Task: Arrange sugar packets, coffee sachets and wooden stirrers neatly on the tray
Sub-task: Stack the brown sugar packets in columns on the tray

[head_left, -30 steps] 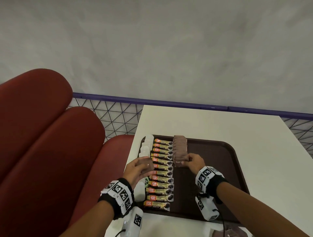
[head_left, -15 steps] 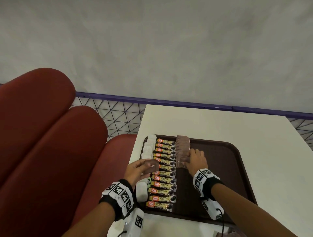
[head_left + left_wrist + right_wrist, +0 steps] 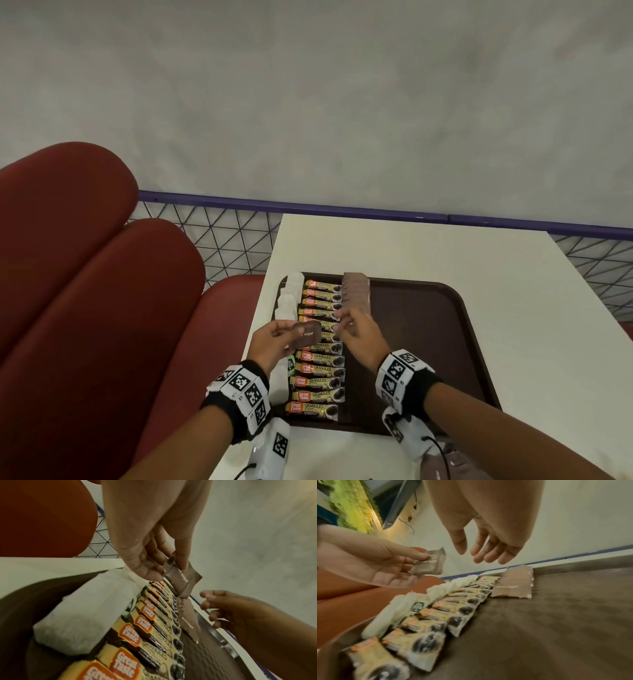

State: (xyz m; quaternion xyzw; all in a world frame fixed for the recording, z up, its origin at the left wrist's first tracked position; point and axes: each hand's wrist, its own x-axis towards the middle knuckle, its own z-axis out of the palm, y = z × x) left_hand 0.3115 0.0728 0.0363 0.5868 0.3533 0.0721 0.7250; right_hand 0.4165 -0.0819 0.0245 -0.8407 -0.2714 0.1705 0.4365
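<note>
Head view showed the left hand (image 3: 270,342) raised over the near-left part of the brown tray (image 3: 442,346), its grip closed as a pinch of thumb and fingers on one brown sugar packet (image 3: 306,335), white lettering facing up. The right hand (image 3: 359,334) hung just to the right of it, fingers loosely spread and holding nothing, fingertips (image 3: 488,558) pointing toward the packet's free end. That short gap was the relation that mattered: the packet's long axis ran roughly left to right, from the left grip toward the right hand, so the right hand was the nearer one to take it and carry it on. Its likely place, in my judgement, was the near end of the row of brown packets (image 3: 356,291), which lay overlapped like shingles against the tray's far edge, just beyond the right hand. Left of that row a long column of coffee sachets (image 3: 318,359) ran from the far edge to the near edge, glossy foil in tan, dark brown and orange, each lying crosswise and overlapping the next. Along the tray's left rim sat soft, crinkled white packets (image 3: 89,609), matte like paper. The tray floor looked textured with a fine raised pattern, which should keep flat packets from sliding. The tray rested on a smooth white surface (image 3: 513,274), beside red cushioned seating (image 3: 85,291). I could make out no wooden stirrers on the tray.
</note>
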